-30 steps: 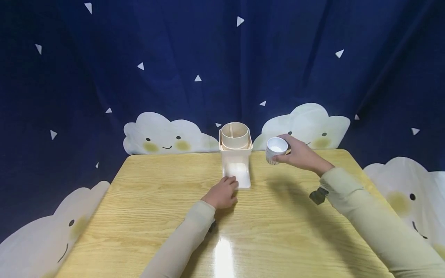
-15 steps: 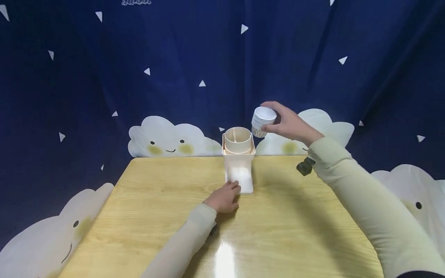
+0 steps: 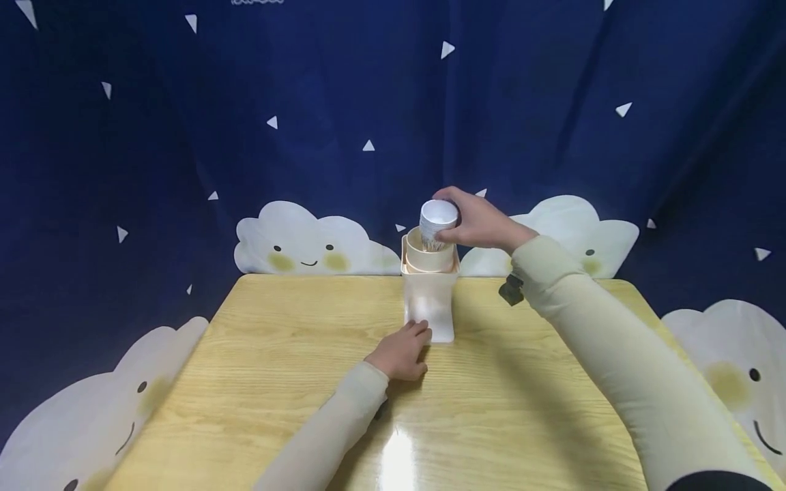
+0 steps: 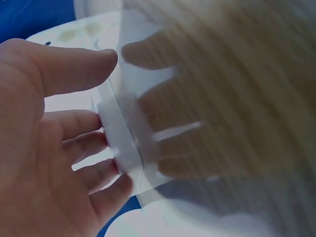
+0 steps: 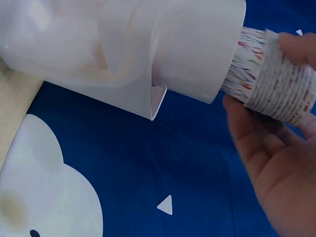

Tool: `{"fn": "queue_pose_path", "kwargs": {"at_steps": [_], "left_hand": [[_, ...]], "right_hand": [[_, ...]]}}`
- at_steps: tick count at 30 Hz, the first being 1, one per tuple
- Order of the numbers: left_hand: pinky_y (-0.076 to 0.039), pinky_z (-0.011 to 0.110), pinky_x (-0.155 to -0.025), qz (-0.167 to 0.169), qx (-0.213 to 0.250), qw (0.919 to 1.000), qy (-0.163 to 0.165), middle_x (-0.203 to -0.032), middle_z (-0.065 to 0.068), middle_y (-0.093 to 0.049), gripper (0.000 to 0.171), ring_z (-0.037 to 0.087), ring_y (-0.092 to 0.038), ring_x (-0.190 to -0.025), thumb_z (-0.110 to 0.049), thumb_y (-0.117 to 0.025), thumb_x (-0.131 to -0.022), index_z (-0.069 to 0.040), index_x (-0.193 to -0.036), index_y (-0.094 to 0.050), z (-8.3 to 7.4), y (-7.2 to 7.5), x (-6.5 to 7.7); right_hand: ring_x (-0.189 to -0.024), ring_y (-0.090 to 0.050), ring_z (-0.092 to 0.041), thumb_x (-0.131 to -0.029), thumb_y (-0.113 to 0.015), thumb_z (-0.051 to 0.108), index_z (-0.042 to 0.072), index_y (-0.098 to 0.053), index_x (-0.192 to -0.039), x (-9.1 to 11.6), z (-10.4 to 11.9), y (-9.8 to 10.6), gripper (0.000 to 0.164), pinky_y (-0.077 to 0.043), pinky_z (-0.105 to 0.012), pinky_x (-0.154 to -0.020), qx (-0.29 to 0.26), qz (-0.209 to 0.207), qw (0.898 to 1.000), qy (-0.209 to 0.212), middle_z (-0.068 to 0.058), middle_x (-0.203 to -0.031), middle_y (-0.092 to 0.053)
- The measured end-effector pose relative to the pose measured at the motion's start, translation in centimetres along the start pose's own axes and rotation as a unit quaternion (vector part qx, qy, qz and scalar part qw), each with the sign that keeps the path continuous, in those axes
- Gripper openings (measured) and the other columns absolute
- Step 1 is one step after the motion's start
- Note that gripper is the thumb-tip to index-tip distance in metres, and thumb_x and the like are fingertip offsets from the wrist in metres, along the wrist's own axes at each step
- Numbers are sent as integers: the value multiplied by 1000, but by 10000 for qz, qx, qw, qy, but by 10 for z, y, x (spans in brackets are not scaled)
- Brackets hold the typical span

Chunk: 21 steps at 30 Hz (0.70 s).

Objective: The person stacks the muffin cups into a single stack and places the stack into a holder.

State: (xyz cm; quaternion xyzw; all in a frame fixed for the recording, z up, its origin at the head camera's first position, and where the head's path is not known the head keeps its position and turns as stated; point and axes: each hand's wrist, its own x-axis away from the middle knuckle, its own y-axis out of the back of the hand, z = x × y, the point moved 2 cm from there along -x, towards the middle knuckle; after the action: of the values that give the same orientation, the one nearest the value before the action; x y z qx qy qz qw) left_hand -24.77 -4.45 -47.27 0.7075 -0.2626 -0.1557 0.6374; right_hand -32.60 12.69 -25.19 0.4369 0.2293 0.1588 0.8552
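My right hand [image 3: 482, 219] grips a nested stack of paper cups [image 3: 439, 221], fingers and thumb around its ribbed rims. The stack stands mouth up, its lower end inside the round tube of a cream cup dispenser [image 3: 431, 264]. In the right wrist view the lowest paper cup [image 5: 247, 63], printed with coloured streaks, enters the tube opening [image 5: 202, 47]. My left hand [image 3: 400, 351] rests at the front of the dispenser's base [image 3: 437, 327]. Seen from the left wrist, its fingertips [image 4: 101, 121] lie along the base edge, with the thumb held apart.
The dispenser stands near the far edge of a wooden table [image 3: 307, 341]. Behind it hangs a dark blue curtain [image 3: 331, 88] with white triangles and cloud faces. A dark wrist device [image 3: 511, 290] hangs under my right sleeve.
My right hand has carried the stack of paper cups up and leftward from beside the dispenser, and its bottom is now in the tube. My left hand stays at the base.
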Motion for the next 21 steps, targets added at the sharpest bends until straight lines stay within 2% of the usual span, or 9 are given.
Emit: {"fn": "queue_pose_path", "kwargs": {"at_steps": [5,9,13,21], "left_hand": [[-45,45,-111,85,44,9999,92,-161,7,-35,71,32,-35,-148,-32,-65,-87,-12,-151,-41,-1,6,0],[-44,46,-112,148,43,9998,130,-162,6,-34,76,32,-34,-149,-42,-67,-87,-13,-151,-40,-2,7,0],[-41,45,-115,143,125,9998,111,-162,5,-34,79,31,-33,-149,-48,-69,-86,-13,-151,-41,0,8,0],[-40,44,-116,174,215,9995,123,-162,6,-34,79,31,-33,-149,-48,-70,-86,-13,-151,-41,0,8,1]], "right_hand": [[-109,-62,-31,-77,-77,17,8,-47,-140,-6,0,-2,70,-49,-47,-99,313,326,9990,53,-17,-125,-64],[-114,-61,-31,-78,-79,19,10,-45,-144,-8,2,-3,75,-47,-47,-102,417,496,9979,39,-17,-129,-63],[-113,-61,-29,-77,-80,21,11,-51,-138,-8,3,-7,68,-48,-46,-101,438,565,9974,-5,-14,-128,-64],[-110,-62,-29,-76,-80,21,9,-54,-134,-8,0,-15,64,-49,-44,-98,365,499,9980,-130,-14,-125,-66]]}}
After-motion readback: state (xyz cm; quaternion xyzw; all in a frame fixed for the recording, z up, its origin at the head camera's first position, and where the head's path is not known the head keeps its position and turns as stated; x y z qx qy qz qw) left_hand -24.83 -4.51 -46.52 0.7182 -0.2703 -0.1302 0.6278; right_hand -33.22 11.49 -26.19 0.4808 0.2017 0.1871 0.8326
